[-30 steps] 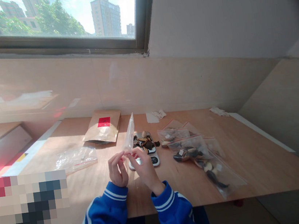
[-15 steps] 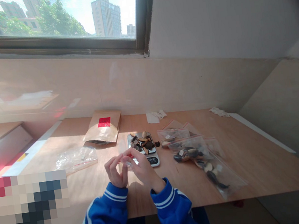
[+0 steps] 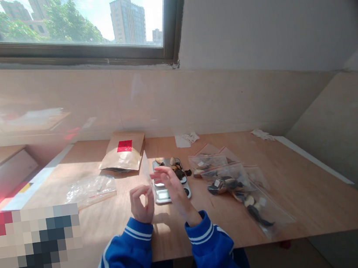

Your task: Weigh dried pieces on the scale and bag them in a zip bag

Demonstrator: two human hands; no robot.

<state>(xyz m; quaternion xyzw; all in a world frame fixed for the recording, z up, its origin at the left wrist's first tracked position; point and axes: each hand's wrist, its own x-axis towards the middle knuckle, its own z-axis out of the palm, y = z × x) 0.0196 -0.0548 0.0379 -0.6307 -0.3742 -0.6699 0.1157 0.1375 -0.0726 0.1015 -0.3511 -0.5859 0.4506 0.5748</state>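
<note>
My left hand (image 3: 142, 203) is closed, pinching the edge of a clear plastic bag (image 3: 146, 169) that stands up thin and nearly edge-on. To its right, my right hand (image 3: 174, 191) is open, with fingers stretched out toward the bag; whether the fingertips touch it I cannot tell. Behind and below the hands lies a small digital scale (image 3: 163, 195) with a lit display. Dark and tan dried pieces (image 3: 173, 162), like sliced mushrooms, are heaped on its platform, partly hidden by my right hand. One dark piece pokes out past the platform's right side.
Several zip bags (image 3: 228, 183) of dried pieces overlap on the right. A brown paper pouch (image 3: 125, 156) with a red label lies at the back left, and a clear empty bag (image 3: 90, 189) in front of it. Crumpled white paper (image 3: 188, 139) rests near the wall.
My hands have drawn apart. The right hand has opened and shifted right, its fingers now extended; the left stays pinched. The plastic bag now shows upright between them.
</note>
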